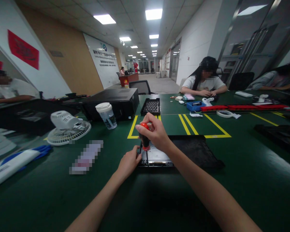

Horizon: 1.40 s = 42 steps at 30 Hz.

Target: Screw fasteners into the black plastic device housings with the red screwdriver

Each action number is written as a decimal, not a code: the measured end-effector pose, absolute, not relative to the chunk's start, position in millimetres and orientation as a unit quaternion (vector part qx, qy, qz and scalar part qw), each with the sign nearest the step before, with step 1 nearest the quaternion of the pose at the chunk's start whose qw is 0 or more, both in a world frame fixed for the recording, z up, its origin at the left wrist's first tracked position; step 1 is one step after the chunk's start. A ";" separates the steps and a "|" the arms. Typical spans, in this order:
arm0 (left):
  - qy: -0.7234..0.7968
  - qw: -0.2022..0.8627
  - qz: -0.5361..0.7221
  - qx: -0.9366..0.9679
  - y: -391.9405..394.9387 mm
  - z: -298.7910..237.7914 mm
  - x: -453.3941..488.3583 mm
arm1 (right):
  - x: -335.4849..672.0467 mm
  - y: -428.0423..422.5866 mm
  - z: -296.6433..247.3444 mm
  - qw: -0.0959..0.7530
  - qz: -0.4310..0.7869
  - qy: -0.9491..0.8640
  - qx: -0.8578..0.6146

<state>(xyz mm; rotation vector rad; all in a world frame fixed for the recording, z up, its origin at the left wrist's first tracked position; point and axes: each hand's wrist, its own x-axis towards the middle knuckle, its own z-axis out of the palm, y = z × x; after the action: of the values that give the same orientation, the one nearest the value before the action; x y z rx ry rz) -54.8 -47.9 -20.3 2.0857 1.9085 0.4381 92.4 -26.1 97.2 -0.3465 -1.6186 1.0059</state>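
My right hand (155, 132) is closed around the top of a red and black screwdriver (145, 139) that stands upright, tip down, on a flat silver device (157, 158) lying on the green table. My left hand (129, 162) rests against the device's left edge, fingers curled on it. The device sits on a black mat (198, 151) just in front of me.
A small white fan (67, 128), a lidded plastic cup (106, 115), a black computer case (113, 102) and a black parts tray (151, 107) stand beyond. White and blue items (14, 162) lie at left. Other people sit at the far right and left of the green table (244, 180).
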 end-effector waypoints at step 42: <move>0.670 0.144 0.132 0.716 -49.0 -13.1 -53.3 | 88.0 -20.8 88.9 0.447 0.656 -0.608 -0.018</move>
<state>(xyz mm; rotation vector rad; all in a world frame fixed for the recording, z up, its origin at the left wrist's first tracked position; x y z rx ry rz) -53.3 -49.0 -13.1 2.0644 1.9307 0.3794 88.0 -20.8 88.9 -0.0436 -1.5047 1.6232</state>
